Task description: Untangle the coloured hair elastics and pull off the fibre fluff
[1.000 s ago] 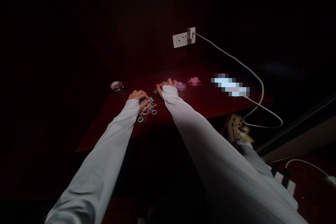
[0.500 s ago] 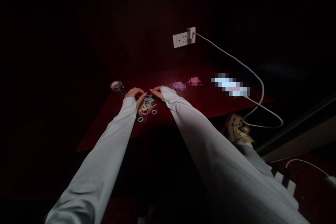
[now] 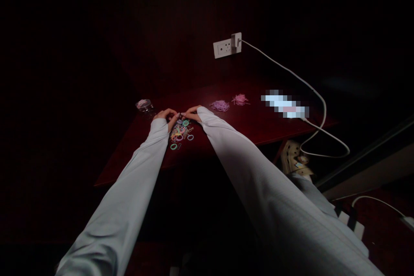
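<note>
My left hand (image 3: 166,116) is at the back of a mixed pile of small pastel hair ties and clips (image 3: 181,133) on the dark red table. Its thumb and fingers are drawn together, but whatever lies in them is too small to name. From the other side my right hand (image 3: 193,114) meets it, fingertips pinched almost against the left ones; its contents are equally unclear. A green hair tie (image 3: 174,146) lies at the pile's front, and a pale lilac hair tie (image 3: 190,137) at its right edge.
Right of my hands sit a heap of purple strips (image 3: 220,105) and a pink heap (image 3: 240,99). A clear jar (image 3: 145,105) with pink contents stands at the left. A blurred-out bright device (image 3: 284,104) is joined by a white cable (image 3: 299,77) to a wall socket (image 3: 222,48).
My right fingertips have moved slightly left, closing the gap to my left fingertips. The pile and the other things on the table look the same.
</note>
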The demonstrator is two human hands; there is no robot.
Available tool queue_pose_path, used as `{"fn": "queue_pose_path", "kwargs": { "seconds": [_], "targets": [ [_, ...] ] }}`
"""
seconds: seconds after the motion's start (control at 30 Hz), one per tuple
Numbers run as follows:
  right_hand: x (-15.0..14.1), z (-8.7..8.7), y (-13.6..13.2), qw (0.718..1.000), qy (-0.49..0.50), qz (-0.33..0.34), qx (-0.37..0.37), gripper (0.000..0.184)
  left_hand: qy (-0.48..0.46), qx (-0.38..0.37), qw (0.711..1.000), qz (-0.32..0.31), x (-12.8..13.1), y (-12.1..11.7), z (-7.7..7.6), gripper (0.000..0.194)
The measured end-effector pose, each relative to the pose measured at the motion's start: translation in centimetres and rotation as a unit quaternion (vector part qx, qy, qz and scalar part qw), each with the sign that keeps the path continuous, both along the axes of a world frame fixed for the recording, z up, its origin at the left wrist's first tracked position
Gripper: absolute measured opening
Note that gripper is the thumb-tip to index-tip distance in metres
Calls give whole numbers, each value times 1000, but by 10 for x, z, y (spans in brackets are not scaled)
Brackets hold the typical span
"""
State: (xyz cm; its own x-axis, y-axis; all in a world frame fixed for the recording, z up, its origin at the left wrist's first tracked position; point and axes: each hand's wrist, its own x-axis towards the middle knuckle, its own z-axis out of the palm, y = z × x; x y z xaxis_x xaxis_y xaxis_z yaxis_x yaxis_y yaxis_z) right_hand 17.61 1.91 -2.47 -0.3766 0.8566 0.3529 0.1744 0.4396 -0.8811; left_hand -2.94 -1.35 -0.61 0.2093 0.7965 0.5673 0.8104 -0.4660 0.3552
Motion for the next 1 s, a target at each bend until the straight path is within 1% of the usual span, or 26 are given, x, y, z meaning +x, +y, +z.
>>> {"fn": "queue_pose_path", "kwargs": {
  "seconds": [0.1, 0.27, 0.33, 0.37, 0.43, 0.53, 0.6, 0.7, 0.83, 0.93, 1.0],
  "targets": [
    [-2, -2, 3, 1000, -11, -19, 4, 46, -2, 0, 1000, -8, 0, 0, -1, 30],
    [-2, -2, 5, 999, -18, -42, 9, 35, 6, 2, 1000, -5, 0, 0, 0, 30],
    [0, 0, 3, 997, -23, -66, 23, 34, 3, 0, 1000, -2, 1, -1, 0, 30],
    [1, 1, 1, 995, -32, -92, 32, 33, 1, -1, 1000, -1, 1, -1, 1, 30],
    [3, 4, -2, 980, -65, -177, 55, 31, 0, 0, 1000, 1, 1, -1, 1, 28],
    [6, 8, -5, 938, -140, -311, 66, 28, 12, 6, 1000, 3, 1, -1, 0, 27],
    [7, 9, -7, 913, -189, -358, 56, 30, 21, 5, 1000, 4, 0, 0, 0, 27],
    [8, 7, -6, 892, -257, -366, 66, 29, 30, 12, 999, -1, -1, 1, 0, 26],
    [6, 3, -2, 872, -341, -332, 115, 23, 41, 37, 998, -30, -2, 3, 2, 28],
    [5, 2, 1, 860, -379, -313, 138, 24, 28, 40, 998, -40, -3, 5, 3, 30],
    [5, 2, 0, 858, -387, -308, 138, 27, 15, 36, 998, -46, -3, 5, 3, 29]
  ]
}}
